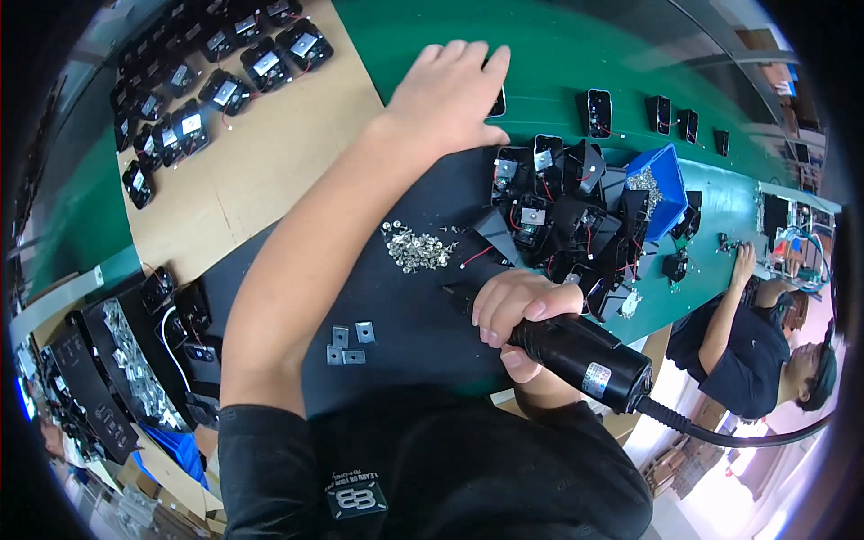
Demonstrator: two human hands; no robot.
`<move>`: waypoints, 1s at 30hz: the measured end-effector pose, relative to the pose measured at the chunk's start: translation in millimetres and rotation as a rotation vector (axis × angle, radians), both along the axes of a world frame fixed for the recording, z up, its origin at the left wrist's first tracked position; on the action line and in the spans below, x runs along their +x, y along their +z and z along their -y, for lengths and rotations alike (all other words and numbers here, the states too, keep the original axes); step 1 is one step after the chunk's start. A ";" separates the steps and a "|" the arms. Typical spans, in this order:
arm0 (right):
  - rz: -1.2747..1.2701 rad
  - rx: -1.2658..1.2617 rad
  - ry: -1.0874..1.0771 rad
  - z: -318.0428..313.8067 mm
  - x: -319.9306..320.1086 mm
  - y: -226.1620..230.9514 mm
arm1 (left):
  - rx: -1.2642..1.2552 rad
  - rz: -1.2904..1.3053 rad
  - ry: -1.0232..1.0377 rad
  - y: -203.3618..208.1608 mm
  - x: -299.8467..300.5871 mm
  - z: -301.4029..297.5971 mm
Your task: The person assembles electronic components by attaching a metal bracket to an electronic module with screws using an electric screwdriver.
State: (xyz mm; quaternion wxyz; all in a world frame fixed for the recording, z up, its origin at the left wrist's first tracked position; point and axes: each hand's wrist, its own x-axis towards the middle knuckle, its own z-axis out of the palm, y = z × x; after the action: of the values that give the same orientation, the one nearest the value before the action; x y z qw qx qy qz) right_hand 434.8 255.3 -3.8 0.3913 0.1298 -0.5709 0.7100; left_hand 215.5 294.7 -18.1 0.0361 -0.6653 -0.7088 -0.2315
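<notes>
My left hand (450, 99) reaches out over the green surface, fingers spread and thumb apart. Just beyond its palm, partly covered by it, shows the edge of a black housing (498, 104); I see no grip on it. Wrapped around a black electric screwdriver (580, 360) is my right hand (522, 315), with the tool's tip pointing left over the dark mat (423, 342). A heap of small silvery screws (418, 249) lies on the mat between my arms. Nearer to me are several square metal plates (352, 346), each with a hole.
Black housings with red wires (531, 216) crowd the right of the mat beside a blue bin (661, 193) of screws. More housings cover the cardboard (297, 117) at upper left. A cable (729, 439) trails from the screwdriver. At right another person (747, 351) works.
</notes>
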 end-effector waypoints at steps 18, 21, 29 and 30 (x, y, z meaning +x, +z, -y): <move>0.017 -0.012 -0.451 0.4 -19.6 18.9 | -0.354 0.367 0.361 58.1 36.0 244.6; -0.008 0.100 -0.344 -3.3 -27.1 8.4 | -0.355 0.318 0.394 53.8 46.4 264.8; 0.019 0.055 -0.366 13.5 -31.3 13.2 | -0.055 0.250 0.257 57.0 65.4 293.9; 0.018 0.039 -0.361 16.9 -30.5 19.4 | -0.039 0.303 0.291 53.9 72.5 300.1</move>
State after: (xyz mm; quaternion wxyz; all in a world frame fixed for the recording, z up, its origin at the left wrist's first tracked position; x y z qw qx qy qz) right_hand 404.3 238.4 15.6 0.5046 0.0263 -0.6022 0.6181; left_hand 288.0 -5.4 35.7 -0.0507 -0.5140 -0.7991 -0.3076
